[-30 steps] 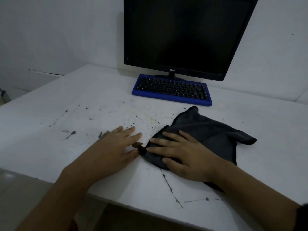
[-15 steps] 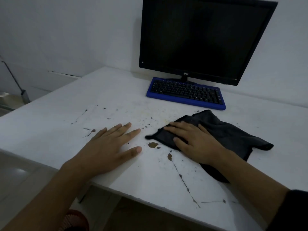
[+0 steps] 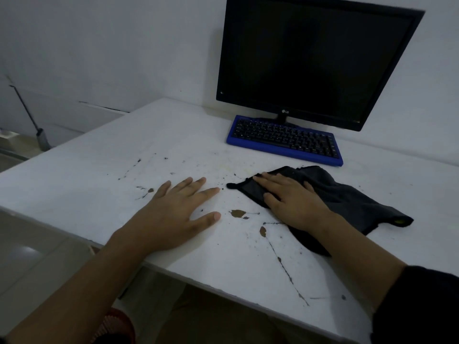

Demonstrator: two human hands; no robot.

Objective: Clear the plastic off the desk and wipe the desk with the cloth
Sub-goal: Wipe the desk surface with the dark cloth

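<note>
Fingers (image 3: pixel 269 179) of your right hand (image 3: pixel 295 202) lie straight, pressing the dark cloth (image 3: pixel 347 197) flat on the desk (image 3: pixel 87 194) just in front of the keyboard (image 3: pixel 285 140); your left hand (image 3: pixel 173 214) rests spread and empty, further left. Keep even palm weight and sweep toward the brown flecks (image 3: pixel 238 213) nearer you, I'd judge; no plastic shows. Only LG (image 3: pixel 285 111) reads, on the monitor (image 3: pixel 310 58) behind the keyboard.

head | looks forward and down | close over desk (image 3: pixel 99 184)
</note>
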